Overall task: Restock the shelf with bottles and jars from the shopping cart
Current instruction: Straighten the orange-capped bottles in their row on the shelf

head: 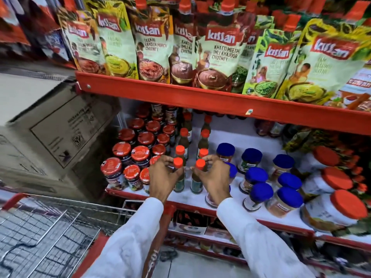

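Observation:
My left hand (162, 177) grips a slim dark sauce bottle with an orange cap (178, 163) by its neck. My right hand (214, 177) grips a second bottle of the same kind (200, 164). Both bottles stand upright at the front of the white shelf (249, 141), each at the head of a row of matching orange-capped bottles (204, 135). Red-lidded jam jars (140, 153) are packed to the left of them, blue-lidded jars (259, 173) to the right. The wire shopping cart (46, 233) is at lower left; nothing shows in the part I see.
A cardboard box (52, 137) sits left of the shelf above the cart. Chutney pouches (218, 51) fill the red shelf (180, 95) overhead. Large orange-lidded jars (337, 207) lie at far right. A lower shelf (220, 233) holds more goods.

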`<state>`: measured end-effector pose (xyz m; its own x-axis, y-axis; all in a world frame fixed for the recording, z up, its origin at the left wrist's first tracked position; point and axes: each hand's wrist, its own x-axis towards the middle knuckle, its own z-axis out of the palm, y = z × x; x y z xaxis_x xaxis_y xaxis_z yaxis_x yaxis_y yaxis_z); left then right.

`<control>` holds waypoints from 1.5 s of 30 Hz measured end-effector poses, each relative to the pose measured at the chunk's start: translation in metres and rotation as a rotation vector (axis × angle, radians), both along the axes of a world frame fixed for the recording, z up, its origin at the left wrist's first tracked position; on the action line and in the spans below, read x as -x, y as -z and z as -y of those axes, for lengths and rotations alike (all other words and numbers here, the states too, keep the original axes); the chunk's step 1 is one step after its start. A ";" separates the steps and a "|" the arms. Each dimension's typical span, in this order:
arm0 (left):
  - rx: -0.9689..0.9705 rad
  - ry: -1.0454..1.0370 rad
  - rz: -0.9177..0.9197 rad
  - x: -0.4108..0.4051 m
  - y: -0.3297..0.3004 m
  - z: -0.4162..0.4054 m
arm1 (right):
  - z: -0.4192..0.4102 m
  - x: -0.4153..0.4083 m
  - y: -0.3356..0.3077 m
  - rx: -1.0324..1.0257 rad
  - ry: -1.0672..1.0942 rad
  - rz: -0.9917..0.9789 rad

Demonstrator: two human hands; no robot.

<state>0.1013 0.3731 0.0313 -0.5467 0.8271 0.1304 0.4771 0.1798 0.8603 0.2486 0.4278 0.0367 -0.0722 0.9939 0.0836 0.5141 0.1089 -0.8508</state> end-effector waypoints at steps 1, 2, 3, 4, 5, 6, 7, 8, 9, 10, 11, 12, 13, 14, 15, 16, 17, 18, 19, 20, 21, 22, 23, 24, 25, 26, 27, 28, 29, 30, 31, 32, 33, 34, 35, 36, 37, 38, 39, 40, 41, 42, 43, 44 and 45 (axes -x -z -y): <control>0.004 0.017 -0.007 0.003 0.000 0.001 | 0.000 -0.002 0.000 0.010 -0.015 -0.015; 0.008 0.033 -0.009 0.007 -0.001 0.001 | 0.001 -0.004 -0.001 0.017 -0.035 -0.031; 0.015 0.050 -0.007 0.010 -0.001 0.002 | 0.002 -0.007 -0.002 0.018 -0.055 -0.039; 0.023 0.069 -0.006 0.014 -0.001 0.002 | 0.002 -0.009 -0.002 0.020 -0.073 -0.036; 0.032 0.089 -0.010 0.016 -0.003 0.003 | 0.003 -0.011 -0.003 0.025 -0.089 -0.029; 0.039 0.109 -0.016 0.017 -0.005 0.004 | 0.003 -0.012 -0.003 0.036 -0.103 -0.028; 0.040 0.134 -0.022 0.018 -0.006 0.004 | 0.002 -0.014 -0.003 0.051 -0.119 -0.034; 0.039 0.160 -0.028 0.019 -0.008 0.004 | 0.002 -0.015 -0.003 0.068 -0.134 -0.044; 0.041 0.184 -0.033 0.021 -0.007 0.004 | 0.002 -0.015 -0.001 0.082 -0.147 -0.051; 0.045 0.209 -0.037 0.022 -0.007 0.004 | 0.003 -0.015 -0.001 0.091 -0.156 -0.056; 0.048 0.233 -0.035 0.023 -0.006 0.004 | 0.004 -0.015 0.000 0.090 -0.163 -0.056; 0.050 0.253 -0.030 0.024 -0.005 0.004 | 0.005 -0.015 0.001 0.086 -0.167 -0.054; 0.052 0.269 -0.019 0.025 -0.003 0.005 | 0.006 -0.015 0.001 0.077 -0.169 -0.053; 0.049 0.279 -0.005 0.025 -0.002 0.005 | 0.007 -0.014 0.001 0.069 -0.164 -0.052; 0.044 0.283 0.011 0.025 -0.001 0.006 | 0.009 -0.014 0.001 0.060 -0.153 -0.048; 0.034 0.282 0.030 0.024 0.000 0.007 | 0.010 -0.013 0.002 0.050 -0.134 -0.040; 0.030 0.275 0.050 0.024 0.001 0.008 | 0.012 -0.011 0.003 0.038 -0.105 -0.033; 0.027 0.268 0.070 0.024 0.002 0.009 | 0.013 -0.009 0.005 0.027 -0.068 -0.031; 0.025 0.258 0.090 0.023 0.003 0.009 | 0.014 -0.007 0.006 0.017 -0.028 -0.033; 0.019 0.250 0.111 0.023 0.005 0.010 | 0.015 -0.005 0.008 0.006 0.009 -0.035; 0.016 0.235 0.133 0.023 0.008 0.010 | 0.015 -0.003 0.010 -0.002 0.038 -0.033; 0.012 0.217 0.153 0.022 0.010 0.011 | 0.016 -0.001 0.012 -0.007 0.058 -0.029; 0.008 0.189 0.165 0.021 0.011 0.011 | 0.016 0.001 0.012 -0.010 0.071 -0.029; 0.002 0.157 0.170 0.019 0.012 0.011 | 0.016 0.002 0.013 -0.010 0.081 -0.033; 0.000 0.124 0.167 0.017 0.013 0.011 | 0.016 0.003 0.014 -0.010 0.088 -0.039; -0.006 0.094 0.155 0.015 0.013 0.011 | 0.016 0.002 0.015 -0.009 0.089 -0.040; -0.002 0.068 0.136 0.014 0.013 0.011 | 0.015 0.001 0.016 -0.007 0.084 -0.038; -0.001 0.050 0.116 0.012 0.013 0.011 | 0.015 -0.001 0.017 -0.006 0.073 -0.038; -0.001 0.037 0.103 0.011 0.013 0.011 | 0.014 -0.002 0.018 -0.001 0.060 -0.042; -0.006 0.032 0.089 0.011 0.013 0.011 | 0.014 -0.005 0.017 0.004 0.043 -0.051; -0.009 0.031 0.071 0.010 0.013 0.011 | 0.015 -0.007 0.016 0.010 0.025 -0.058; -0.007 0.034 0.049 0.010 0.013 0.011 | 0.016 -0.009 0.015 0.012 0.005 -0.062; -0.006 0.039 0.032 0.009 0.012 0.011 | 0.016 -0.010 0.013 0.012 -0.013 -0.065; -0.007 0.046 0.029 0.008 0.012 0.011 | 0.018 -0.012 0.012 0.014 -0.030 -0.068; -0.009 0.055 0.037 0.007 0.012 0.011 | 0.018 -0.013 0.012 0.015 -0.042 -0.072; -0.012 0.064 0.048 0.006 0.013 0.011 | 0.019 -0.014 0.012 0.017 -0.053 -0.074; -0.013 0.071 0.055 0.006 0.014 0.011 | 0.019 -0.014 0.013 0.019 -0.066 -0.074; -0.015 0.074 0.056 0.005 0.015 0.011 | 0.019 -0.014 0.013 0.021 -0.078 -0.070; -0.015 0.075 0.055 0.004 0.015 0.010 | 0.018 -0.014 0.014 0.022 -0.089 -0.063; -0.016 0.075 0.055 0.004 0.015 0.010 | 0.018 -0.014 0.014 0.021 -0.099 -0.056; -0.016 0.074 0.054 0.003 0.014 0.010 | 0.019 -0.014 0.013 0.017 -0.108 -0.050; -0.013 0.072 0.052 0.003 0.014 0.010 | 0.019 -0.014 0.012 0.010 -0.114 -0.042; -0.010 0.073 0.050 0.003 0.013 0.010 | 0.019 -0.014 0.011 0.005 -0.120 -0.035; -0.005 0.074 0.050 0.004 0.012 0.010 | 0.019 -0.015 0.010 0.003 -0.125 -0.030; -0.002 0.076 0.049 0.004 0.012 0.010 | 0.019 -0.014 0.010 0.003 -0.129 -0.028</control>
<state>0.0971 0.3634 0.0193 -0.4885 0.8660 0.1066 0.4470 0.1434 0.8830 0.2629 0.4088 0.0271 -0.1976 0.9766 0.0847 0.4722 0.1706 -0.8648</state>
